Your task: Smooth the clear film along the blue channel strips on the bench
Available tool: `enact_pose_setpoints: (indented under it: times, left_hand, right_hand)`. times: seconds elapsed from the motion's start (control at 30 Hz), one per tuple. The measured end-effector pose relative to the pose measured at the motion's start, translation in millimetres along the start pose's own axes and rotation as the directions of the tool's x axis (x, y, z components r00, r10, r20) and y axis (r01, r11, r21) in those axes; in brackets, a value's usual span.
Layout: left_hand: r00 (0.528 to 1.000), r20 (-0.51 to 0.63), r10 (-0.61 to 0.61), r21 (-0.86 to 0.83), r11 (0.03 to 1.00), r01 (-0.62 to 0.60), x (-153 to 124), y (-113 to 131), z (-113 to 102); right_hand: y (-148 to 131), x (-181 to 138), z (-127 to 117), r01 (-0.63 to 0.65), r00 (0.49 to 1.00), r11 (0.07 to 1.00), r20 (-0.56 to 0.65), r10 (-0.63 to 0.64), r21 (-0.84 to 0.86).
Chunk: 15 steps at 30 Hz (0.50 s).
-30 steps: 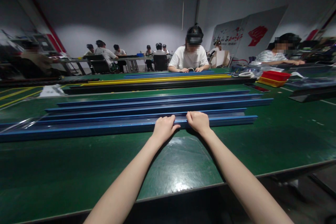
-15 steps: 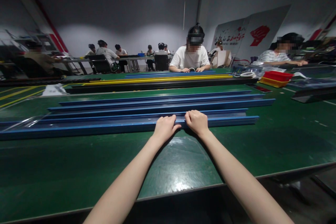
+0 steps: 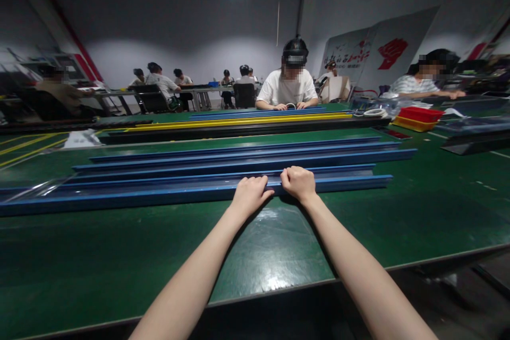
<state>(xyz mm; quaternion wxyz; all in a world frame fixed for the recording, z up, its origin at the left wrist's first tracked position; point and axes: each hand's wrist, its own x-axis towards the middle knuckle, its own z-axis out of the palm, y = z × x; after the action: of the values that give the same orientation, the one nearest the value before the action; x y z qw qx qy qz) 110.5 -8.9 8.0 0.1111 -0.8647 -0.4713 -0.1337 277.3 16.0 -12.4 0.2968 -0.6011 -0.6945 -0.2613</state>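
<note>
The nearest long blue channel strip (image 3: 179, 193) lies crosswise on the green table (image 3: 99, 260), its raised edges running left to right. My left hand (image 3: 251, 192) is curled over its near edge, with the thumb pointing right. A small gap away, my right hand (image 3: 298, 183) is also closed on the strip, its fingers folded over into the trough. My fingertips are hidden behind the knuckles. Just beyond lie more blue strips (image 3: 239, 156), parallel to the one I grip. Clear plastic film (image 3: 43, 186) stretches over the strip's left part.
Farther back are a yellow strip (image 3: 243, 121), a black strip (image 3: 223, 130) and a coil of white cord (image 3: 375, 113). Red and yellow trays (image 3: 418, 117) stand at the right near a phone (image 3: 392, 133). A co-worker (image 3: 287, 87) sits opposite; several others work behind.
Both hands keep their places on the blue strip. The whole view has shifted very slightly; nothing has been picked up or let go.
</note>
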Motion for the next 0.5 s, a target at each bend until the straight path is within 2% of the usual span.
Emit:
enact_pose_setpoints:
  times: [0.5]
  left_hand:
    - [1.0, -0.012, 0.001, -0.004, 1.0, -0.001, -1, -4, 0]
  right_hand:
    - [39, -4, 0, -0.1, 0.994, 0.994, -0.04, 0.098, -0.048]
